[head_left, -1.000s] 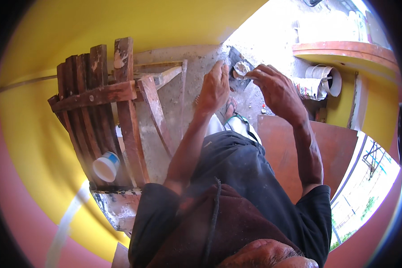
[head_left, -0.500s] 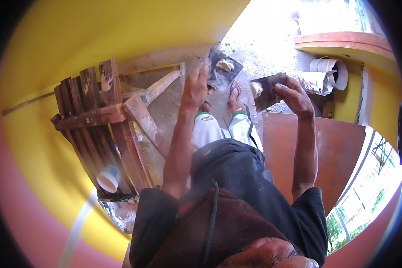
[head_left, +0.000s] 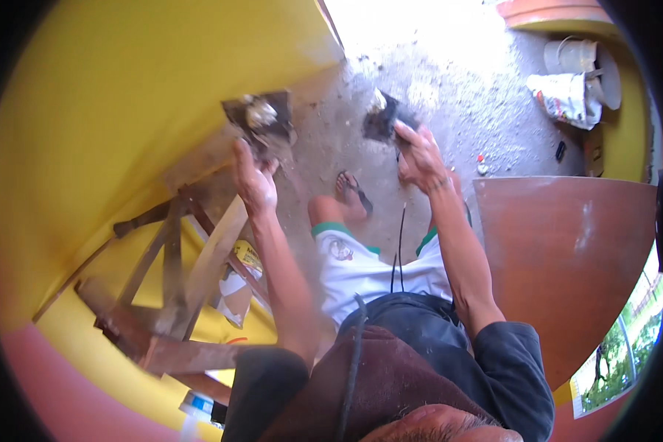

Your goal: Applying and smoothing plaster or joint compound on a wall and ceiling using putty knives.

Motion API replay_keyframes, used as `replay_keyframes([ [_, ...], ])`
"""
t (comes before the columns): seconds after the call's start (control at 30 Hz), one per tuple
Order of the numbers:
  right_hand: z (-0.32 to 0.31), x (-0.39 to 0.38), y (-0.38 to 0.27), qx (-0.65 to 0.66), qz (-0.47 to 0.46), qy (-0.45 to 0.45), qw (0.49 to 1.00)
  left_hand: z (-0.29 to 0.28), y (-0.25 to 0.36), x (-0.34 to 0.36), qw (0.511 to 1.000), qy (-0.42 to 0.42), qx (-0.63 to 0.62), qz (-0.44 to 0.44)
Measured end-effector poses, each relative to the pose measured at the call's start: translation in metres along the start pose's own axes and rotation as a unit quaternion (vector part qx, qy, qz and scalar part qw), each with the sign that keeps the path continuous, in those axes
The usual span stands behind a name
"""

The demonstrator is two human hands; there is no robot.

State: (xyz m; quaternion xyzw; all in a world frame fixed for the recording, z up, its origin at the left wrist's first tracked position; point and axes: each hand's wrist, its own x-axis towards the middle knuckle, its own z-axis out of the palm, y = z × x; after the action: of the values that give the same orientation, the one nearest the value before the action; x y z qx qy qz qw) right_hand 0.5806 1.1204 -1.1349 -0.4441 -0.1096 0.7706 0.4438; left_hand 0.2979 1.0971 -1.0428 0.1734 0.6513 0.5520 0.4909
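My left hand (head_left: pixel 255 183) grips a dark, flat plate (head_left: pixel 280 107) at its near edge, with part of the grip blurred. A lump of whitish putty (head_left: pixel 260 113) sits on that plate, close to the yellow wall. In my right hand (head_left: pixel 422 158) is a dark, flat scraper blade (head_left: pixel 380 127), thumb on top and fingers beneath. Pale putty (head_left: pixel 379 100) clings to the blade's far corner. The two tools are apart, both held in front of me above the floor.
A wooden frame (head_left: pixel 191 353) leans at left, with a white tub (head_left: pixel 197 405) nearby. A reddish-brown board (head_left: pixel 560 258) stands at right. Beyond it are a white bucket (head_left: pixel 576 55) and a white sack (head_left: pixel 563 99). My sandalled foot (head_left: pixel 353 195) rests on the gritty floor.
My left hand and its plate have moved left, toward the yellow wall. My right hand with the scraper has also shifted left and slightly nearer. The view has turned, and my legs are farther apart.
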Motion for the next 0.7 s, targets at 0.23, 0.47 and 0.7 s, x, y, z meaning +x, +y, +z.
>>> replay_keyframes([
  [0.23, -0.078, 0.157, 0.164, 0.068, -0.07, 0.062, 0.993, -0.03, -0.115, 0.085, 0.976, 0.097, -0.109, 0.163],
  [0.47, -0.12, 0.313, 0.275, 0.078, -0.113, 0.146, 0.98, -0.058, -0.181, 0.124, 0.957, 0.054, -0.102, 0.265],
  [0.7, -0.156, 0.41, 0.308, 0.04, -0.159, 0.268, 0.949, -0.053, -0.182, 0.101, 0.953, -0.034, -0.064, 0.294],
])
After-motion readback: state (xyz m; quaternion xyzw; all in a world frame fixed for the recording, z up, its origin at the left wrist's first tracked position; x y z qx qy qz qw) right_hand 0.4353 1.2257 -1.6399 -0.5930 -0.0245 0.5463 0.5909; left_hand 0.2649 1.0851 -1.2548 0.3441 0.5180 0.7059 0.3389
